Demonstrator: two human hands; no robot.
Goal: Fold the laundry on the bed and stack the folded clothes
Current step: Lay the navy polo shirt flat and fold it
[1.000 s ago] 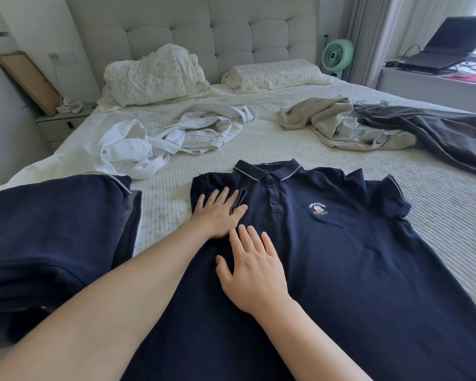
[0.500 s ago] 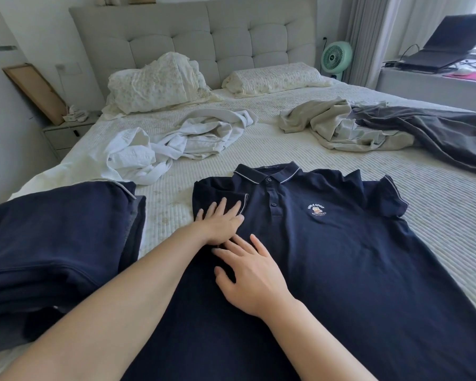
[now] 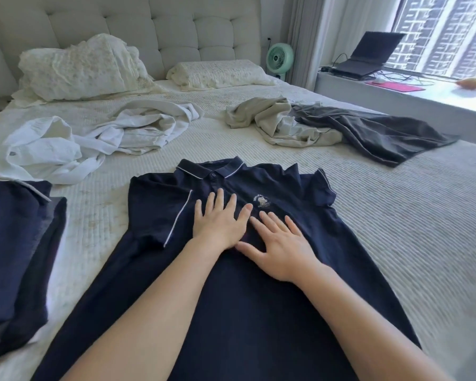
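Both hands lie flat with fingers spread, gripping nothing: the left hand (image 3: pixel 220 221) and right hand (image 3: pixel 282 245) press side by side on the chest of the navy polo shirt (image 3: pixel 259 298), spread face up on the bed (image 3: pixel 396 221). Its left sleeve is folded in. Folded navy clothes (image 3: pixel 14 259) sit just left; white clothes (image 3: pixel 94 138) and grey clothes (image 3: pixel 368 133) lie crumpled beyond

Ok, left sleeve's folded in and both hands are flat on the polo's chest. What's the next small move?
Probably take the right hand out to the right sleeve and fold it in. That sleeve lies spread out, while the left sleeve is already folded over the polo. The left hand can hold the chest flat.
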